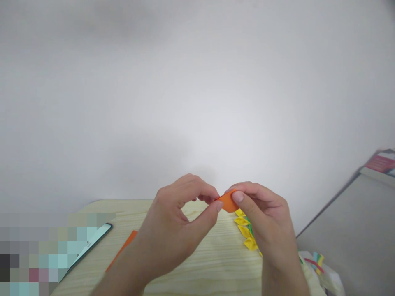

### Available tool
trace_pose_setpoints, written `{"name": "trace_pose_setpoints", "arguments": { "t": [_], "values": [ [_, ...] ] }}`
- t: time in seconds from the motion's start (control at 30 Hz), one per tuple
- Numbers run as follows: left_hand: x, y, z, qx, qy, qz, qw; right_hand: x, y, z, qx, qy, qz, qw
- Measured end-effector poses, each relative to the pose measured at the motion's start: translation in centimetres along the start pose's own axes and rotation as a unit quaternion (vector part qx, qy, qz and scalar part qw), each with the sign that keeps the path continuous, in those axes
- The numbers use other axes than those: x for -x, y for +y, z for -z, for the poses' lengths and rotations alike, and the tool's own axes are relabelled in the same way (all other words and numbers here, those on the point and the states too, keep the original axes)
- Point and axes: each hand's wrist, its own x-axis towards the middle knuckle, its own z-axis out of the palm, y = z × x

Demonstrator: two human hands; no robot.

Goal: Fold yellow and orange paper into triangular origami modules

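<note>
Bright orange piece (228, 202), kinda rounded below, tapering leftward, is pinched by fingers (246, 204) of left hand (177, 220) and right hand (269, 218).

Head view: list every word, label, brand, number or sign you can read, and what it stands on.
No text can be read.
Device screen: faint marks, too small and blurred.
Red-and-white item at the right edge: any print is too blurred.
Held orange piece: none visible.

Pale-grey wall (197, 90) is brightest near centre; light wood-grain table (210, 267) has rounded far-left corner; flat grey panel (354, 222) stands right.
</note>
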Motion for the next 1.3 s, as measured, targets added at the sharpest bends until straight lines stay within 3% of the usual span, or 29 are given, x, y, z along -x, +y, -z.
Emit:
{"name": "trace_pose_setpoints", "arguments": {
  "t": [0.2, 0.4, 0.67, 1.07, 1.3],
  "values": [
    [-0.2, 0.1, 0.0, -0.02, 0.015, -0.01, 1.0, 0.0, 0.2, 0.3, 0.025, -0.01, -0.014, 1.0],
    [-0.1, 0.4, 0.2, -0.032, 0.0, -0.02, 0.999, 0.0, 0.1, 0.2, 0.055, -0.009, 0.029, 0.998],
    [0.1, 0.3, 0.1, -0.01, 0.009, -0.016, 1.0, 0.0, -0.8, 0.1, 0.041, 0.001, 0.01, 0.999],
    [0.2, -0.2, -0.2, 0.045, 0.006, 0.06, 0.997, 0.1, -0.4, 0.0, 0.023, 0.006, 0.021, 0.999],
    [0.3, -0.2, -0.2, 0.062, 0.004, 0.055, 0.997, 0.0, -0.2, -0.1, 0.017, 0.03, 0.011, 0.999]
  ]
}}
